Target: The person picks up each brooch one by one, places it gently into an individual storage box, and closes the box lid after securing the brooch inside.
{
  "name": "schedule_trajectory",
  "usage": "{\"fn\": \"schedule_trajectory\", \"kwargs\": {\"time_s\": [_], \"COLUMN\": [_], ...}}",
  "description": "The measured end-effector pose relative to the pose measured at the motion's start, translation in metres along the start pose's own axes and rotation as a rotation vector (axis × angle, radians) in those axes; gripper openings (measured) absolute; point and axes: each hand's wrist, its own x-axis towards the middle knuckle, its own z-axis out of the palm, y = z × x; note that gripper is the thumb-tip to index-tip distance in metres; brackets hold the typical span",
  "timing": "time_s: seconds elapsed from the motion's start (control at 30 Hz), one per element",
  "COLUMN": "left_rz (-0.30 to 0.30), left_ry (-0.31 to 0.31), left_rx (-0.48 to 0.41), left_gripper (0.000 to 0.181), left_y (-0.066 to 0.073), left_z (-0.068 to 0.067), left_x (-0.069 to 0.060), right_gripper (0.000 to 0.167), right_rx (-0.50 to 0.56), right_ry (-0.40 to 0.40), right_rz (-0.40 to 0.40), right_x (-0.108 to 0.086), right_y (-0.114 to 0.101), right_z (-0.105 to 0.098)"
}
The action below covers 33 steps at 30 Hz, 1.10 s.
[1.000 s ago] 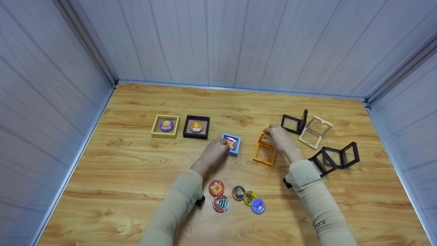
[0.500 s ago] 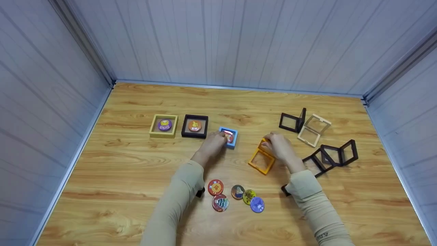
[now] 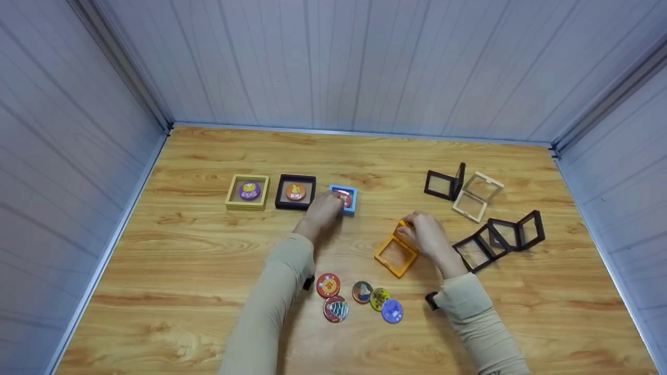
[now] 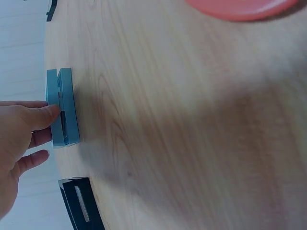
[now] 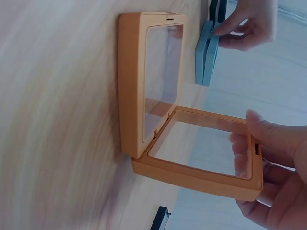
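Note:
My left hand (image 3: 324, 209) holds a small blue display frame (image 3: 349, 194) with a red badge inside. In the left wrist view the thumb lies on the near edge of the blue frame's upper half, and a narrow gap shows between its halves. My right hand (image 3: 428, 235) pinches the raised half of an orange hinged display frame (image 3: 397, 256), thumb on one face and fingers behind. Its other half lies flat on the table, its clear window showing bare wood, as the right wrist view shows too.
A yellow frame (image 3: 248, 192) and a black frame (image 3: 295, 192), each with a badge, stand left of the blue one. Several round badges (image 3: 335, 309) lie nearer me. Unfolded black frames (image 3: 479, 249) and a cream frame (image 3: 478, 197) lie at the right.
My left hand has slid the blue frame away from me and leftward, beside the black frame. My right hand has drawn the orange frame toward me and turned it.

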Motion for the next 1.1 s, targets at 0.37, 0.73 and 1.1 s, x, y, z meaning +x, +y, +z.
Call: {"fn": "schedule_trajectory", "kwargs": {"time_s": [0.37,0.73,1.1], "left_rz": [-0.036,-0.054,-0.032], "left_ry": [-0.025,-0.051,0.052], "left_rx": [-0.020,-0.011,0.038], "left_gripper": [0.017,0.018,0.029], "left_y": [-0.008,-0.009,0.002], "left_z": [-0.003,-0.006,0.001], "left_x": [0.009,0.016,0.005], "right_gripper": [0.027,0.025,0.034], "right_rx": [0.060,0.090,0.129], "right_ry": [-0.041,-0.013,0.008], "right_rz": [0.054,0.048,0.086], "right_x": [-0.016,-0.024,-0.033], "right_y": [-0.007,-0.009,-0.003], "right_z": [0.003,0.004,0.009]}}
